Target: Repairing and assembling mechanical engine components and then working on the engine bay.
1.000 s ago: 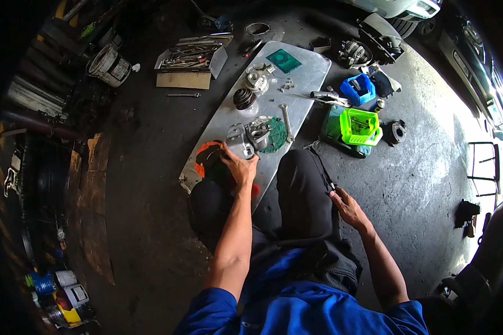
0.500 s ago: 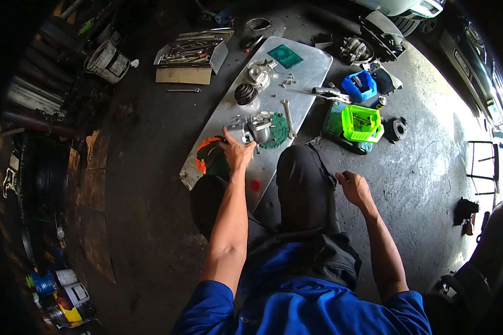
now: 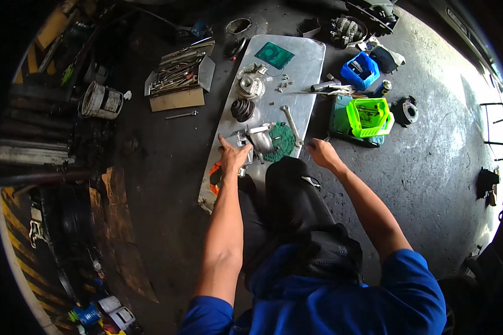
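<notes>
left hand (image 3: 233, 156) gripping silver metal part (image 3: 240, 140); right hand (image 3: 322, 153) by wrench (image 3: 291, 124), grip unclear

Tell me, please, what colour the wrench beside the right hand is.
Silver-grey; the wrench shows best in the head view.

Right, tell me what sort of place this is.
Likely a vehicle repair workshop: an open tool tray packed with wrenches, a metal part at the left hand, and an alternator-like part on the floor.
</notes>
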Motion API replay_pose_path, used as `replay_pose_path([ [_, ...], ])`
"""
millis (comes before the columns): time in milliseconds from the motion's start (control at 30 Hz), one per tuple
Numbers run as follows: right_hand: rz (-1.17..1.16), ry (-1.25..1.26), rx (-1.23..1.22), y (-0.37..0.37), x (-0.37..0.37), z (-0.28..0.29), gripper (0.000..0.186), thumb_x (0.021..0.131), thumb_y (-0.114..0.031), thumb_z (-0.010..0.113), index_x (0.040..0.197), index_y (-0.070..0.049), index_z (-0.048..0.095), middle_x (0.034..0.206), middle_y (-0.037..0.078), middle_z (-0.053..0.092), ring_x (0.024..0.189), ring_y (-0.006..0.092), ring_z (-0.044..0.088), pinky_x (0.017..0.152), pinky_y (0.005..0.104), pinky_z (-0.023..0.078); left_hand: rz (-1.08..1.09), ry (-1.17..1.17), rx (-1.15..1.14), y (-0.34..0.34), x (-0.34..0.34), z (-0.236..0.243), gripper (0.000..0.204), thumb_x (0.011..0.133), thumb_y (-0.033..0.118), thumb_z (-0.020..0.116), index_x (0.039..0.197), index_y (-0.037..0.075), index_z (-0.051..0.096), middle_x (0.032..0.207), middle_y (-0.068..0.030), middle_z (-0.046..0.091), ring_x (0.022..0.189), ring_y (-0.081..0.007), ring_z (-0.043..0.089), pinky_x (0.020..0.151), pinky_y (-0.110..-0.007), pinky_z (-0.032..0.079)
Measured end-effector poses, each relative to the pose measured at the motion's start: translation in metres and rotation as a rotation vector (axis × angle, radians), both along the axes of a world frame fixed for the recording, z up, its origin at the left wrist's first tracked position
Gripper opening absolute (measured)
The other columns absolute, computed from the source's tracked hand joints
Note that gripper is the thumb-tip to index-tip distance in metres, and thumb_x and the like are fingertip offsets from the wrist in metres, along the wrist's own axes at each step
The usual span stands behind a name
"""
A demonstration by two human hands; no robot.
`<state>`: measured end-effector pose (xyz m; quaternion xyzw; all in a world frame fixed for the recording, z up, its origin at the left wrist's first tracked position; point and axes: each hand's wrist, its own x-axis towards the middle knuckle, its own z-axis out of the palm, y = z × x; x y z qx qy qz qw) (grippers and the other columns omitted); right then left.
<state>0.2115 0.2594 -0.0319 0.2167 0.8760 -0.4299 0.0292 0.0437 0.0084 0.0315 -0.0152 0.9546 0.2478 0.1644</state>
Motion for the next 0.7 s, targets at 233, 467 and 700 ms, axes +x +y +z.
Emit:
replay_pose_path([
  [233,-0.108,-0.169,0.379,-0.007,-0.123,-0.112,0.039,0.092,-0.025,0.063,0.118,-0.002,0.048,0.107,0.025,0.059,0.101,0.0419,0.064,0.083,0.0467,0.056,-0.082,0.002,-0.039,0.016,-0.038,-0.001,0.116,0.072,0.043,0.074,0.156,0.002,0.005,0.136,-0.0388,0.043,0.12,-0.0504,0.052,0.102,-0.051,0.045],
  [467,-0.095,-0.243,0.348,-0.013,-0.138,-0.139,0.035,0.086,-0.017,0.067,0.112,-0.002,0.048,0.107,0.024,0.062,0.099,0.04,0.066,0.08,0.0454,0.057,-0.071,0.001,-0.218,0.032,-0.065,-0.001,0.107,0.077,0.057,0.068,0.154,0.0,0.02,0.126,-0.0397,0.055,0.115,-0.0509,0.057,0.1,-0.05,0.045],
  [700,0.009,-0.076,0.585,-0.009,-0.103,-0.136,0.022,0.094,-0.015,0.052,0.112,-0.003,0.052,0.101,0.02,0.06,0.089,0.0342,0.067,0.071,0.0419,0.059,-0.074,-0.014,-0.214,0.032,-0.06,-0.001,0.107,0.078,0.059,0.066,0.153,-0.002,0.021,0.126,-0.0389,0.056,0.116,-0.0504,0.057,0.101,-0.049,0.045],
])
